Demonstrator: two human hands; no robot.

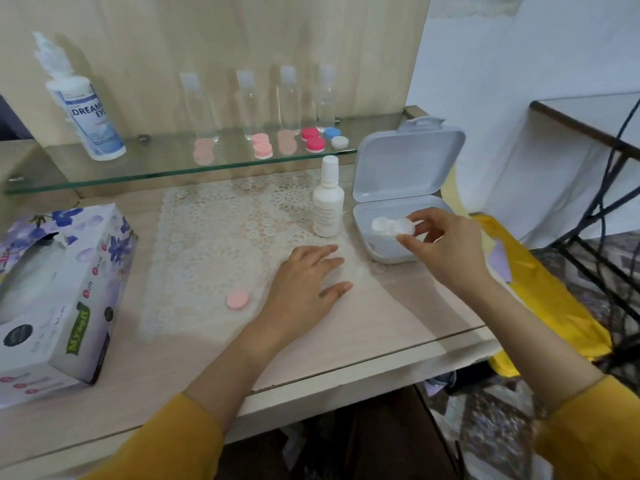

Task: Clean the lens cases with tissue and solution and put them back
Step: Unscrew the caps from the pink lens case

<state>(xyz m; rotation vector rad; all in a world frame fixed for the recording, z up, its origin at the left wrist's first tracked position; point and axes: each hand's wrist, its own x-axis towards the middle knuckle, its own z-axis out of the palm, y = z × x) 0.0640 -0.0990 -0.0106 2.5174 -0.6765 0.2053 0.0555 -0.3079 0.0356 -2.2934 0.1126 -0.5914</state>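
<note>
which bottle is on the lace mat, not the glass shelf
The small white bottle beside the open box; the other five all stand on the glass shelf.

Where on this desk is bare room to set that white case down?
The lace mat is bare between the tissue box and the left hand, behind the pink cap. The front strip of the table is free. It's crowded around the white bottle and open box, where the right hand holds the lens case.

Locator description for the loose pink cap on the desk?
Start at the lace mat on the desk. Near its front edge, just left of the left hand, lies a pink cap. It lies alone; the other pink cases sit on the glass shelf.
</note>
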